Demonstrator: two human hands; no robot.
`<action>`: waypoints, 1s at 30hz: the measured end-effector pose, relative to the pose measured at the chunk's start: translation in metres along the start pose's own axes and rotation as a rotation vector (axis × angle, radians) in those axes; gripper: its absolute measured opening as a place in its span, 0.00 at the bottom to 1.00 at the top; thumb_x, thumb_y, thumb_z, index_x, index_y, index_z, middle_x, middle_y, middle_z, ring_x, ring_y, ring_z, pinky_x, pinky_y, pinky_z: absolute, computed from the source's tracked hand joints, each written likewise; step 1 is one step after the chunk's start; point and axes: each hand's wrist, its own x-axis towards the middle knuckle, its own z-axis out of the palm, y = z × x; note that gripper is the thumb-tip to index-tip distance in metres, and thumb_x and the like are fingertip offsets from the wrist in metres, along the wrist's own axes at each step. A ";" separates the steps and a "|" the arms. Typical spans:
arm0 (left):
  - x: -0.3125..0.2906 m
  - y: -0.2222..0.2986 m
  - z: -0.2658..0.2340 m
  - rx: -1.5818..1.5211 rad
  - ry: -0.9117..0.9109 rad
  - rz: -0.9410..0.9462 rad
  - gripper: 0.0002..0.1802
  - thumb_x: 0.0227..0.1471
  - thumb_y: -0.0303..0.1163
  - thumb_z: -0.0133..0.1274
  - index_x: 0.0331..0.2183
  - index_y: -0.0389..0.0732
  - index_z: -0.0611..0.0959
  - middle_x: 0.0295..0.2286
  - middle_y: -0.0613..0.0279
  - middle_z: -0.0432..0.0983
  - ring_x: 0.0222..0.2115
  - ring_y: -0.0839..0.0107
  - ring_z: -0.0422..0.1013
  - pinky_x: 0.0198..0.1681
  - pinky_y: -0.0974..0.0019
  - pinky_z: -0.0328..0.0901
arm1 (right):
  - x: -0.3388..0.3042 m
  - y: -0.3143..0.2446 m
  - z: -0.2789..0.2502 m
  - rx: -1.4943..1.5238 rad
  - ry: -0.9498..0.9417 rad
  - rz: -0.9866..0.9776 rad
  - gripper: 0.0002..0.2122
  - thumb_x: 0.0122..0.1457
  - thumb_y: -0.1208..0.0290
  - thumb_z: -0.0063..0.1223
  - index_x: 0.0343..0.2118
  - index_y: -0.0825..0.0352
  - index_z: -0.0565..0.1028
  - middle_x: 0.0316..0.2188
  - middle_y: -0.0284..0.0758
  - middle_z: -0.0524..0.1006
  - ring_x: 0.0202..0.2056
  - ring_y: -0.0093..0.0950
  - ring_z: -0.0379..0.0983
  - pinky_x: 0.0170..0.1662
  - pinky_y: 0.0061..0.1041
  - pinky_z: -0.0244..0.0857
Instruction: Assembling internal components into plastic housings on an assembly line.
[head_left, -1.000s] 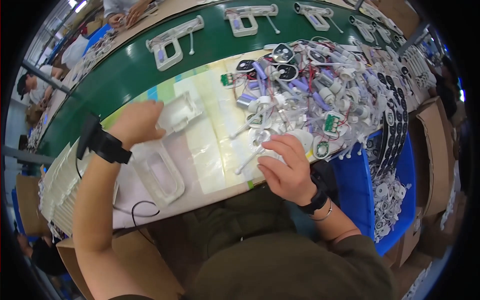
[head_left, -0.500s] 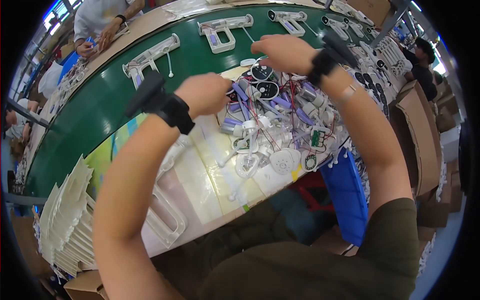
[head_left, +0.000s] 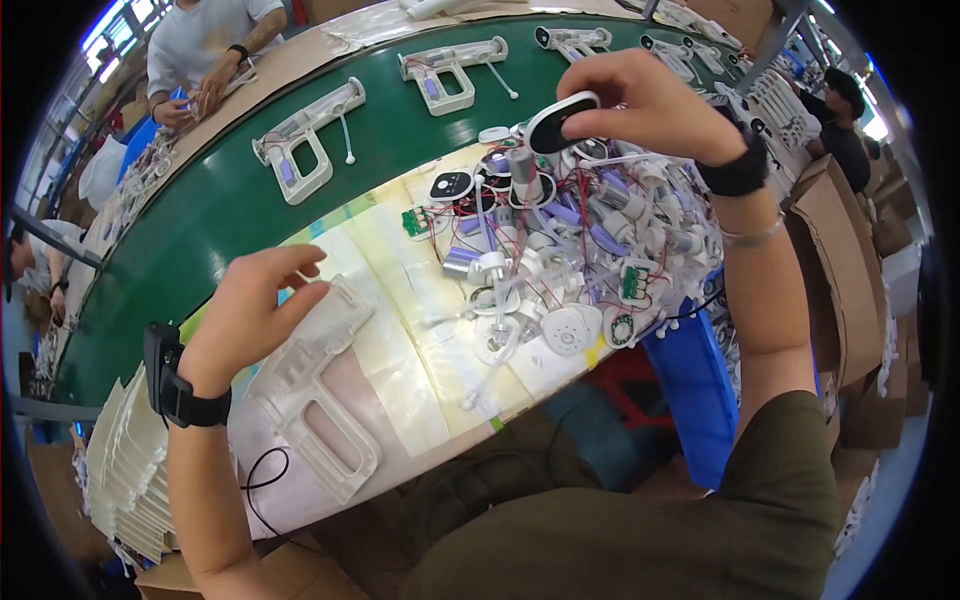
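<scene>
My right hand (head_left: pixel 655 105) is raised over the far side of a parts pile, pinching an oval black panel (head_left: pixel 547 128) with a white rim between thumb and fingers. The heap (head_left: pixel 575 225) holds purple cells, red wires, white plastic pieces and small motors. At its left edge lie a second black panel (head_left: pixel 451 186) and a green circuit board (head_left: pixel 415 222) on wires. To the left, my left hand (head_left: pixel 255 310) hovers with fingers apart and nothing in them, beside the upper part of a white plastic housing shell (head_left: pixel 290 372) with a loop handle.
Beyond the bench, a green conveyor belt (head_left: pixel 210 215) carries several white housings (head_left: pixel 437 80) with parts inside. White shells (head_left: pixel 130 475) are stacked at the lower left. A blue bin (head_left: pixel 692 395) and a cardboard box (head_left: pixel 838 280) stand at right. Co-workers sit across the belt and farther right.
My left hand has left the pile's edge, moving down and left beside the housing shell. My right hand has moved up and right and now visibly holds the oval panel.
</scene>
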 end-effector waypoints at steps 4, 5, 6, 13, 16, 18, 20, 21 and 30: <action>0.003 0.037 -0.012 -0.206 0.088 0.061 0.15 0.51 0.24 0.51 0.43 0.32 0.74 0.30 0.61 0.74 0.30 0.78 0.70 0.35 0.74 0.66 | -0.031 -0.040 -0.024 0.291 0.094 -0.075 0.08 0.52 0.74 0.55 0.34 0.70 0.73 0.27 0.30 0.72 0.28 0.15 0.67 0.30 0.15 0.62; 0.003 0.051 -0.014 -0.309 0.131 0.125 0.16 0.51 0.24 0.51 0.44 0.33 0.73 0.31 0.60 0.74 0.31 0.78 0.70 0.37 0.74 0.65 | -0.037 -0.052 -0.029 0.337 0.103 -0.110 0.08 0.53 0.74 0.54 0.34 0.70 0.73 0.29 0.33 0.72 0.29 0.17 0.68 0.31 0.16 0.63; 0.003 0.064 -0.015 -0.411 0.173 0.188 0.17 0.51 0.25 0.51 0.45 0.33 0.73 0.33 0.60 0.73 0.32 0.77 0.70 0.38 0.73 0.65 | -0.041 -0.065 -0.033 0.331 0.110 -0.114 0.08 0.53 0.74 0.54 0.34 0.70 0.73 0.29 0.33 0.72 0.29 0.17 0.68 0.31 0.16 0.63; -0.020 0.121 -0.023 -0.635 0.337 0.397 0.18 0.55 0.29 0.46 0.48 0.34 0.70 0.37 0.57 0.73 0.35 0.74 0.71 0.41 0.71 0.65 | -0.067 -0.135 -0.060 0.675 0.370 -0.402 0.17 0.55 0.66 0.54 0.42 0.75 0.70 0.31 0.42 0.77 0.30 0.28 0.76 0.36 0.22 0.71; -0.025 0.124 -0.021 -0.788 0.439 0.345 0.21 0.51 0.26 0.52 0.48 0.35 0.71 0.36 0.58 0.72 0.33 0.76 0.70 0.38 0.74 0.64 | -0.035 -0.125 -0.025 0.789 0.078 -0.736 0.08 0.54 0.72 0.54 0.35 0.68 0.74 0.33 0.37 0.70 0.30 0.22 0.68 0.33 0.18 0.63; -0.028 0.132 -0.022 -0.791 0.405 0.451 0.24 0.51 0.28 0.52 0.51 0.37 0.68 0.39 0.57 0.71 0.35 0.76 0.69 0.39 0.73 0.64 | -0.024 -0.132 -0.012 0.717 0.062 -0.808 0.09 0.53 0.70 0.55 0.35 0.69 0.75 0.35 0.37 0.71 0.34 0.24 0.68 0.38 0.21 0.63; -0.033 0.144 -0.020 -0.830 0.312 0.563 0.31 0.51 0.27 0.52 0.56 0.40 0.61 0.42 0.55 0.69 0.39 0.73 0.68 0.41 0.71 0.65 | -0.023 -0.136 -0.002 0.588 0.062 -0.909 0.11 0.52 0.68 0.57 0.34 0.69 0.77 0.38 0.38 0.73 0.42 0.28 0.70 0.47 0.26 0.63; -0.037 0.151 -0.017 -1.033 0.239 0.588 0.34 0.50 0.27 0.52 0.57 0.40 0.57 0.43 0.54 0.68 0.41 0.70 0.68 0.42 0.69 0.65 | -0.031 -0.142 0.004 0.768 0.046 -0.826 0.10 0.51 0.69 0.58 0.34 0.70 0.77 0.44 0.40 0.71 0.47 0.30 0.67 0.50 0.30 0.60; -0.071 0.138 0.012 -1.065 0.356 0.345 0.44 0.49 0.42 0.54 0.58 0.34 0.51 0.45 0.48 0.67 0.42 0.63 0.70 0.43 0.63 0.67 | -0.025 -0.159 0.062 0.884 0.032 -0.715 0.11 0.39 0.73 0.66 0.30 0.62 0.81 0.55 0.44 0.62 0.57 0.35 0.56 0.55 0.33 0.52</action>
